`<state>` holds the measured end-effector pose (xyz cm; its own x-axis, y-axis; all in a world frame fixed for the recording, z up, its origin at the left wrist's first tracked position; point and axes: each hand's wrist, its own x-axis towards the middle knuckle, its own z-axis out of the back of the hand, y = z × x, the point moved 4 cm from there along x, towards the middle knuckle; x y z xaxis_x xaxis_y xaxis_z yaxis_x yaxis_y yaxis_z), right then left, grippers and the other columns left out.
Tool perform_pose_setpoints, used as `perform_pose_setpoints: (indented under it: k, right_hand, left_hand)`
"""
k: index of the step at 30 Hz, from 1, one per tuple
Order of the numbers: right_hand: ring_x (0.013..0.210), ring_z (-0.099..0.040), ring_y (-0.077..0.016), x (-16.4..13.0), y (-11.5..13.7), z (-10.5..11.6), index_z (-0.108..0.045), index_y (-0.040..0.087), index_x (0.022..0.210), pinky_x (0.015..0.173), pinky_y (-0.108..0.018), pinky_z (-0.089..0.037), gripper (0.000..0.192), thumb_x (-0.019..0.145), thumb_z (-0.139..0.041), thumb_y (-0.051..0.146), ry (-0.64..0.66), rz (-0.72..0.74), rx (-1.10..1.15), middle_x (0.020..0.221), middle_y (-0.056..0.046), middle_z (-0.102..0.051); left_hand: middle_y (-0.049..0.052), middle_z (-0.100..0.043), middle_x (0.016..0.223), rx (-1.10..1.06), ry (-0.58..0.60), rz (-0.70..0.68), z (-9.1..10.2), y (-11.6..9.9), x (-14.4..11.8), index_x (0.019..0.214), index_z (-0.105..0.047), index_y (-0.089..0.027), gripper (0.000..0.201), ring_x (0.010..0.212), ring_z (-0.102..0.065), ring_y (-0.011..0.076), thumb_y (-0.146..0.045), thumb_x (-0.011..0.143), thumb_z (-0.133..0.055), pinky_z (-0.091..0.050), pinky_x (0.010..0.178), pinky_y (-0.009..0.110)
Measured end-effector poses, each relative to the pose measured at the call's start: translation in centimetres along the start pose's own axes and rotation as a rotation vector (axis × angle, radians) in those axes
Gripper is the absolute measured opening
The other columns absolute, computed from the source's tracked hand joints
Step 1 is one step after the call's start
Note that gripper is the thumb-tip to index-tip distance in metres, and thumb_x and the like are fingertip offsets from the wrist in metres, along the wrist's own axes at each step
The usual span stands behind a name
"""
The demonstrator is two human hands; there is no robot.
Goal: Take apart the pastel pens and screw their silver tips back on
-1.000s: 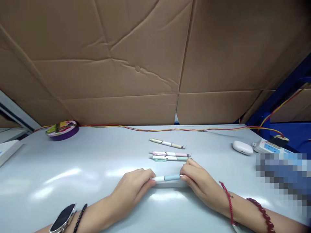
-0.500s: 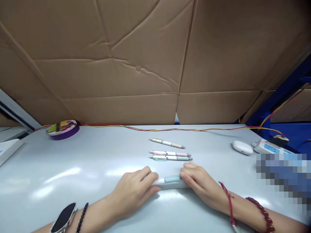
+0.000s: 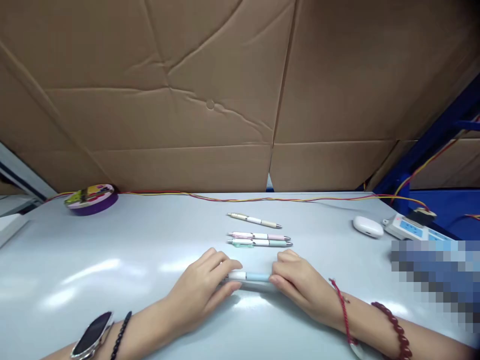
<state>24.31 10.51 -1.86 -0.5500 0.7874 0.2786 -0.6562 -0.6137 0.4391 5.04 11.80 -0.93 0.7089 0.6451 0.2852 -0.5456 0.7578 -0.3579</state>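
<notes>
Your left hand (image 3: 202, 290) and right hand (image 3: 296, 285) each pinch one end of the blue-and-white pen (image 3: 250, 276), held level just above the counter (image 3: 112, 250), towards its near edge at the middle. Judge it light, stiff and smooth, likely to slip or roll; grip the ends, as you do. Beyond it lie three more pens (image 3: 258, 235), nearer the far edge. No brand or writing can be read on any of them.

Glossy smooth white table (image 3: 112, 280), matt creased cardboard wall (image 3: 187, 100), smooth plastic blue pen (image 3: 252, 276)
</notes>
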Motion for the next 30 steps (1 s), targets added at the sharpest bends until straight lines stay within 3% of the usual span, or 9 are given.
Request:
perform_pose_setpoints:
  k: [4,7,10,13,21,23,27,30]
  right_hand:
    - [0.057,-0.038,-0.014,0.2,0.4,-0.1,-0.04,0.018,0.059,0.06,-0.027,-0.037,0.052,0.098,-0.015,0.041,-0.008,0.077,-0.079,0.057,0.0,-0.043]
    - [0.056,-0.037,-0.0137,0.2,0.4,-0.3,-0.041,0.018,0.058,0.061,-0.028,-0.036,0.054,0.098,-0.014,0.04,-0.018,0.065,-0.097,0.056,0.0,-0.044]
    - [0.055,-0.037,-0.0129,0.2,0.3,-0.4,-0.041,0.018,0.058,0.064,-0.029,-0.035,0.052,0.099,-0.016,0.039,-0.012,0.011,-0.059,0.057,0.0,-0.046]
    - [0.056,-0.038,-0.0129,0.2,0.7,-0.2,-0.04,0.018,0.06,0.067,-0.031,-0.035,0.05,0.099,-0.014,0.038,-0.011,0.009,-0.014,0.058,0.001,-0.046]
    - [0.064,-0.043,-0.0153,0.2,1.5,0.0,-0.046,0.018,0.072,0.071,-0.032,-0.035,0.035,0.097,-0.022,0.026,-0.007,0.074,-0.118,0.067,-0.002,-0.052]
    - [0.063,-0.043,-0.015,0.2,1.6,-0.2,-0.047,0.018,0.073,0.071,-0.032,-0.035,0.036,0.097,-0.023,0.03,-0.005,0.12,-0.12,0.066,-0.002,-0.052]
    - [0.06,-0.041,-0.0147,-0.2,2.5,-0.9,-0.047,0.019,0.068,0.07,-0.033,-0.033,0.042,0.087,-0.038,0.056,0.069,0.305,-0.194,0.058,0.0,-0.051]
    - [0.06,-0.041,-0.014,-0.4,3.1,-1.3,-0.045,0.019,0.062,0.07,-0.032,-0.032,0.037,0.08,-0.051,0.051,0.128,0.374,-0.291,0.056,0.002,-0.053]
  left_hand:
    - [0.002,-0.059,0.079,-0.036,0.046,0.035,-0.1,0.1,0.2,0.082,-0.055,-0.02,0.026,0.073,-0.051,0.0174,-0.027,0.096,-0.033,-0.04,0.064,0.026]
    - [0.002,-0.06,0.083,-0.025,0.017,0.02,-0.3,0.1,0.2,0.087,-0.053,-0.02,0.018,0.074,-0.053,0.017,-0.027,0.094,-0.038,-0.04,0.067,0.027]
    - [0.0,-0.059,0.075,0.044,-0.003,0.0,-0.6,0.1,0.0,0.084,-0.05,-0.019,0.016,0.065,-0.052,0.0159,-0.028,0.093,-0.041,-0.038,0.06,0.025]
    - [0.0,-0.057,0.075,0.061,0.027,-0.006,-0.5,-0.1,0.0,0.088,-0.048,-0.019,0.016,0.063,-0.051,0.0158,-0.033,0.092,-0.042,-0.037,0.056,0.025]
    - [0.002,-0.052,0.079,0.138,0.077,0.06,-0.3,-0.2,0.3,0.075,-0.048,-0.019,0.034,0.067,-0.049,0.0151,-0.024,0.095,-0.021,-0.038,0.058,0.024]
    - [0.001,-0.052,0.077,0.167,0.082,0.062,-0.4,0.0,0.3,0.075,-0.048,-0.019,0.034,0.065,-0.049,0.015,-0.026,0.095,-0.022,-0.037,0.056,0.023]
    - [-0.002,-0.051,0.065,0.194,0.092,0.072,-0.6,0.1,0.3,0.072,-0.046,-0.02,0.033,0.058,-0.047,0.015,-0.027,0.095,-0.023,-0.033,0.053,0.023]
    - [-0.003,-0.05,0.062,0.19,0.084,0.073,-0.5,0.2,0.2,0.071,-0.044,-0.02,0.033,0.054,-0.046,0.0146,-0.027,0.095,-0.023,-0.031,0.051,0.023]
